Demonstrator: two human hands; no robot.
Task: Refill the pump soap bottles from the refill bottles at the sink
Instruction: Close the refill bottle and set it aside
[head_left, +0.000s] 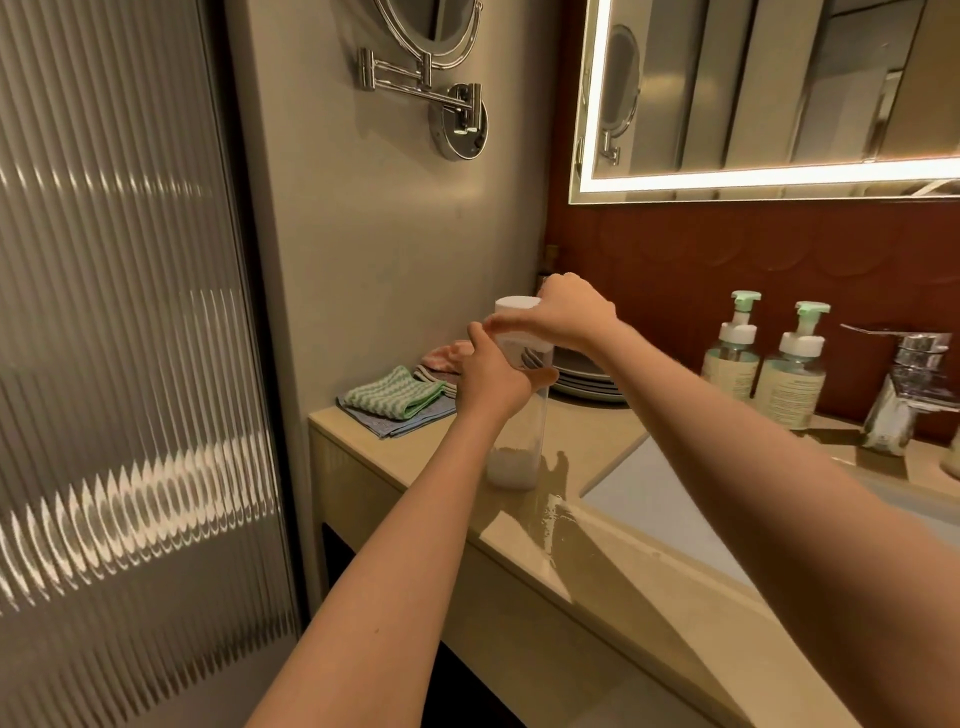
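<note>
The step in hand looks like uncapping the refill bottle (514, 462), which stands mid-frame on the tabletop (587, 434). The left hand (491, 382) wraps its clear body, and the right hand (563, 312) clamps the white cap (511, 305). Next, the cap must twist free before pouring into the pump soap bottles (732, 358) at right.
</note>
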